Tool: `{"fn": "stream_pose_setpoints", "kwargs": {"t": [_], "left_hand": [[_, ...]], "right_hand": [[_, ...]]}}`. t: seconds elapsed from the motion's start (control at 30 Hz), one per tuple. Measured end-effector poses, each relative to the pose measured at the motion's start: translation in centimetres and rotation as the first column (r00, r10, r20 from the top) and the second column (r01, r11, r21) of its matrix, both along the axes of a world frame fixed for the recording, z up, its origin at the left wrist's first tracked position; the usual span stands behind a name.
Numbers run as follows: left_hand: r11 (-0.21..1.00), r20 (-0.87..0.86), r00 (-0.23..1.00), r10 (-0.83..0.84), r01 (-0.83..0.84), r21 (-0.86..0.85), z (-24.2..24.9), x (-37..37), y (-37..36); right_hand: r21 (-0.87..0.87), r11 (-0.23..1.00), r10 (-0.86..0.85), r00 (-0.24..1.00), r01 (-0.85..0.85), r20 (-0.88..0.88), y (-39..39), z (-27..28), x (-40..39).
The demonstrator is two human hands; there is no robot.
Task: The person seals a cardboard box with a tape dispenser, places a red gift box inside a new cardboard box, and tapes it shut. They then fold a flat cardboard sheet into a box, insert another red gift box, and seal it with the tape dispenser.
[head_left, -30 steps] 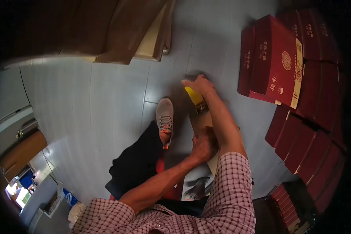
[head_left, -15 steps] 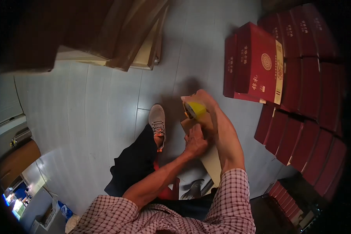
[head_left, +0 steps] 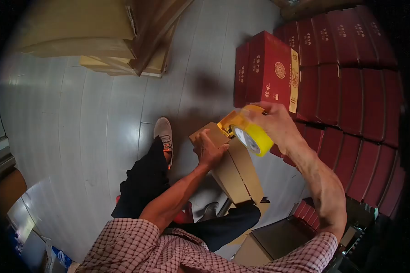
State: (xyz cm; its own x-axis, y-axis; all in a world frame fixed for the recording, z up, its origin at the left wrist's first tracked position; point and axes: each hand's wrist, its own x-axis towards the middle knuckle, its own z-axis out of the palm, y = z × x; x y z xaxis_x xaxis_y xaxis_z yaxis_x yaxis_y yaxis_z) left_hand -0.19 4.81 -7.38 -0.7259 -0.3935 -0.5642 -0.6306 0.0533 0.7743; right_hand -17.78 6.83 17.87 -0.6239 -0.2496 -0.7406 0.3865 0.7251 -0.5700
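Observation:
My right hand (head_left: 278, 125) is closed around a tape dispenser (head_left: 228, 126) with an orange front and a roll of yellow packing tape (head_left: 257, 139). The dispenser's front end meets the near edge of the end of a long brown cardboard box (head_left: 234, 168). My left hand (head_left: 210, 150) grips that box end, its fingers bent over the end face and its thumb pointing toward the dispenser. A seam runs along the box's upper side. The box slants down toward my legs, and its lower end lies by my bent knee.
Red printed gift boxes (head_left: 346, 86) are stacked along the right, with two more red boxes (head_left: 269, 68) standing in front. Large brown cartons (head_left: 82, 27) are at the upper left. My shoe (head_left: 163, 132) rests on the grey plank floor (head_left: 118, 104).
My right hand has lifted and swung right with the tape dispenser, from beyond the box's end to above its side. My left hand has shifted left onto the box end, which now shows more.

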Motion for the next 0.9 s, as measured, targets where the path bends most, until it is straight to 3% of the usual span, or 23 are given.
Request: {"fn": "stream_pose_setpoints", "kwargs": {"t": [0.07, 0.2, 0.3, 0.6, 0.77, 0.9], "left_hand": [[0.999, -0.078, 0.996, 0.031, -0.033, -0.017, 0.0, 0.0, -0.2], [0.994, -0.125, 0.987, -0.101, 0.094, -0.060, -0.6, 0.0, -0.6], [0.967, -0.149, 0.958, -0.245, 0.232, -0.104, -1.0, 0.0, -0.7], [0.900, -0.270, 0.860, -0.432, 0.391, -0.193, -1.8, 0.5, -1.0], [0.706, -0.278, 0.672, -0.687, 0.525, -0.475, -3.0, 0.3, -1.0], [0.508, -0.260, 0.486, -0.834, 0.493, -0.706, -2.8, -0.6, -2.2]], "right_hand": [[-0.017, 1.000, -0.015, 1.000, 0.014, -0.028, 0.6, 3.9, 2.1], [0.003, 1.000, 0.015, 0.993, -0.014, -0.114, 0.3, 11.3, 5.8], [0.062, 0.993, -0.088, 0.987, 0.097, -0.136, 0.4, 14.8, 7.8], [-0.004, 0.987, -0.155, 0.963, 0.158, -0.222, 5.2, 16.1, 10.4], [-0.046, 0.972, -0.237, 0.949, 0.233, -0.207, 10.0, 15.5, 12.8], [-0.091, 0.951, -0.307, 0.935, 0.295, -0.176, 16.1, 13.6, 16.6]]}}
